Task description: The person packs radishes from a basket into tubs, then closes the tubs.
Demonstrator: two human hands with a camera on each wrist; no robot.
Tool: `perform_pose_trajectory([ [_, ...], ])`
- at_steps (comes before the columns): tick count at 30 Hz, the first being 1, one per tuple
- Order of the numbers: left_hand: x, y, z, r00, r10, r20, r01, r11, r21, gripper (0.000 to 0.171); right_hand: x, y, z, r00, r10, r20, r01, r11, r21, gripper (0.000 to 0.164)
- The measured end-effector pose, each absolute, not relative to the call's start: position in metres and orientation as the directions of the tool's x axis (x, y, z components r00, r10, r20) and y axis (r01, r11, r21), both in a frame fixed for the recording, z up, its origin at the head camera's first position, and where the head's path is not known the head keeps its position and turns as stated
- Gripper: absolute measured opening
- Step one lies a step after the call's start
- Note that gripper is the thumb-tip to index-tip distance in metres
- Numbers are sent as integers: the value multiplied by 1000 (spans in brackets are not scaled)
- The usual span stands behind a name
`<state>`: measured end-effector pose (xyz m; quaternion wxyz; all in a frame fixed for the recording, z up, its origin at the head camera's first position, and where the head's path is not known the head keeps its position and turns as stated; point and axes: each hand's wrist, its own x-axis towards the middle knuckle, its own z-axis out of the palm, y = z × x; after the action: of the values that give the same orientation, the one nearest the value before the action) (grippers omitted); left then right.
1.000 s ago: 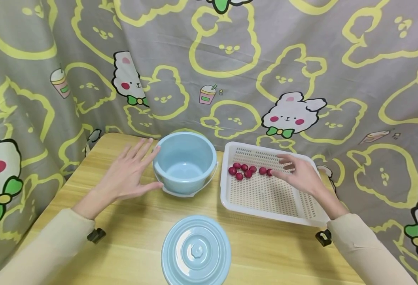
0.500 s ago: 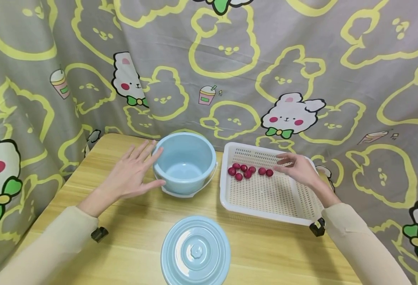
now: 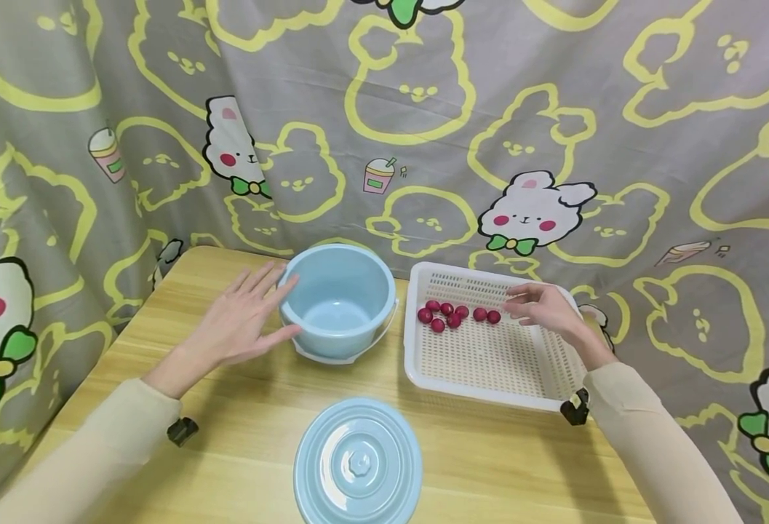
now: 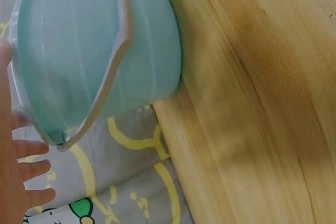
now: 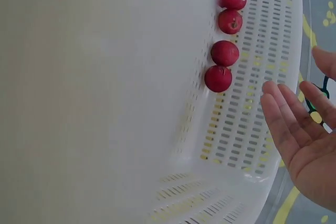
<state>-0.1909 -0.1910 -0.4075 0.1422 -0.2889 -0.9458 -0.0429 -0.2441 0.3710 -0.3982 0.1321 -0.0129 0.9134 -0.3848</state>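
My left hand (image 3: 240,316) is spread beside a light blue plastic bucket (image 3: 341,342), thumb and index finger overlapping its left rim and nothing held. In the left wrist view, the pale handle (image 4: 107,72) hangs down along the bucket's side. Over the right part of a white perforated basket (image 3: 482,393) hovers my right hand (image 3: 548,313), its fingers loosely bent and holding nothing. Several small round red fruits (image 3: 454,320) lie toward the basket's left and middle. The right wrist view has the open palm (image 5: 310,156) apart from the nearest red fruit (image 5: 218,78).
A round blue lid (image 3: 359,437) with a knob lies on the wooden table (image 3: 227,466), in front of the bucket. Behind the table hangs a grey curtain (image 3: 319,73) with cartoon prints. A dark camera mount is on each wrist.
My right fingertips, which overlapped the rightmost red fruit in the head view, now stand apart from it; the right forearm has shifted left and forward. The left hand has edged slightly right.
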Motion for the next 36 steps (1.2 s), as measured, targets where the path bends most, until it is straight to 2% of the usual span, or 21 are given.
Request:
perform_pose_trajectory([
  [10,-191,-193,-407,-780,528,338,564,826,12,79,-258,375,-390,-939,-119,-323,157,688,-708,67],
  [17,-190,-194,-406,-768,531,358,570,822,5,76,-267,376,-395,-916,-80,-393,243,670,-702,66],
  [28,-189,-195,-405,-765,527,370,569,823,5,75,-276,381,-412,-898,-81,-433,285,643,-711,61],
  [36,-189,-194,-407,-773,519,365,564,826,19,75,-277,377,-415,-874,-40,-484,361,611,-704,58],
])
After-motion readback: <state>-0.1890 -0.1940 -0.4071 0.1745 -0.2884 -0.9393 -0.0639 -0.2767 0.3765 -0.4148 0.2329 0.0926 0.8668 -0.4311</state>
